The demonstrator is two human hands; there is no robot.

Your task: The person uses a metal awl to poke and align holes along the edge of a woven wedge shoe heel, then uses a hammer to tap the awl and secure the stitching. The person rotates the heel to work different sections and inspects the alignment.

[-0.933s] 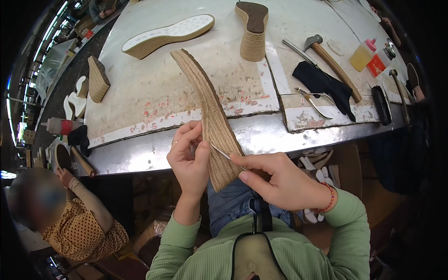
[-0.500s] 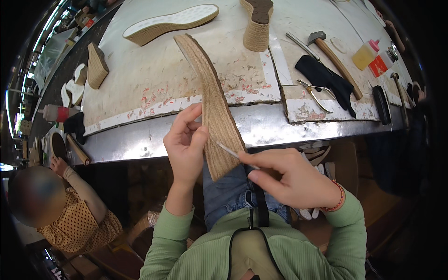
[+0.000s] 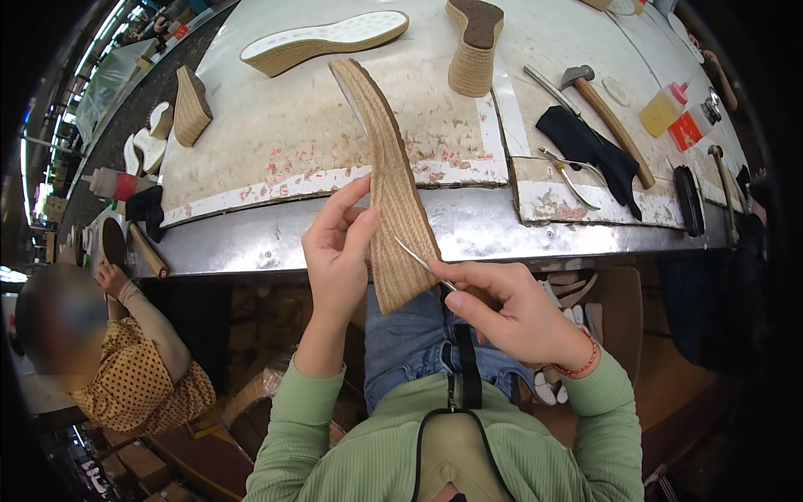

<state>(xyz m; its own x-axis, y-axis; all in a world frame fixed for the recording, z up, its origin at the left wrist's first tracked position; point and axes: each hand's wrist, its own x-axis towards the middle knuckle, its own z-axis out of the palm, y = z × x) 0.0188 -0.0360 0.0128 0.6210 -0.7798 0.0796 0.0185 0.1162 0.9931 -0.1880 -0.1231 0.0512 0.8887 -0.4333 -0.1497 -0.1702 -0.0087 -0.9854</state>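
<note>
Wedge sole point(image 3: 401, 201): held in front of the body, thick heel end over the jeans point(image 3: 389, 360), thin toe end slanting up and away above the table point(image 3: 251, 251).
Braided side wall point(image 3: 401, 289): jute-like rows already covering the whole visible side; by judgement in mid-work, at some fine detail of the braid; amount left, cannot tell.
Pointed metal tool point(image 3: 416, 256): slim, laid across the braid from the right, tip near the middle of the thick part; whether digging in or merely resting, cannot tell.
Left hand point(image 3: 335, 251): raised beside the sole's left edge, fingers bent and, with the thumb, pinching that edge; wrist nearly straight.
Right hand point(image 3: 514, 305): just beyond the sole's right edge, thumb and forefinger pinching the tool, remaining fingers mostly hidden; knuckles upward, pointing left.
Forearms: both in green sleeves, left almost upright, right angled inward from the lower right.
Tools at right: hammer point(image 3: 615, 117), pincers point(image 3: 577, 186) and black cloth point(image 3: 590, 155), lying apart from both hands.
Other soles: white-topped wedge point(image 3: 326, 42) and brown-bottomed wedge point(image 3: 470, 71), farther back on the table.
</note>
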